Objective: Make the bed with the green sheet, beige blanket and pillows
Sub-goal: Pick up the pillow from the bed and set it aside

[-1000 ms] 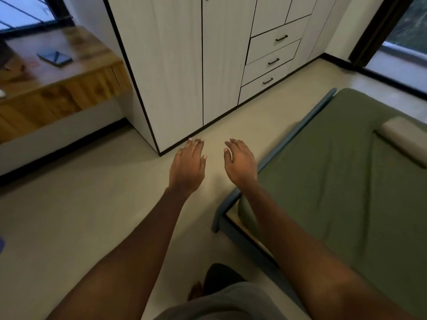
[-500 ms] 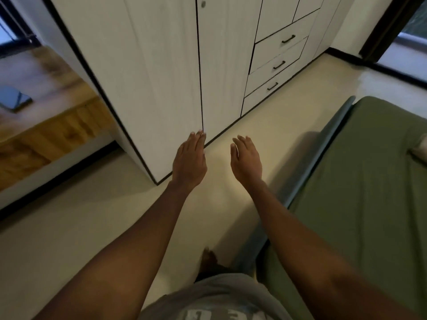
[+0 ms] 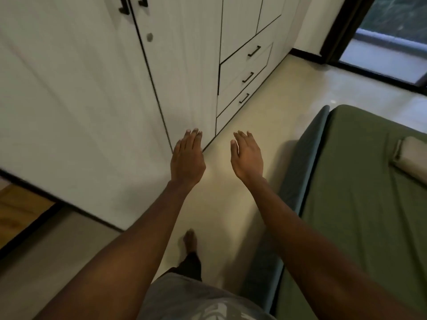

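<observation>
The green sheet [image 3: 360, 204] lies spread over the bed at the right, inside a blue-grey bed frame [image 3: 300, 172]. A beige folded blanket or pillow [image 3: 411, 158] rests on the sheet at the right edge; I cannot tell which it is. My left hand [image 3: 187, 160] and my right hand [image 3: 246, 158] are held out in front of me over the floor, fingers straight, holding nothing. Both are left of the bed and apart from it.
A white wardrobe [image 3: 92, 100] with doors and three drawers [image 3: 245, 75] fills the left and top. A beige floor strip [image 3: 231, 204] runs between wardrobe and bed. A dark-framed glass door [image 3: 381, 54] is at the top right. My foot [image 3: 190, 241] is on the floor.
I have walked forward along the gap between wardrobe and bed. The wardrobe looms closer, the wooden desk has slid out to the left edge, and the beige roll is back in view.
</observation>
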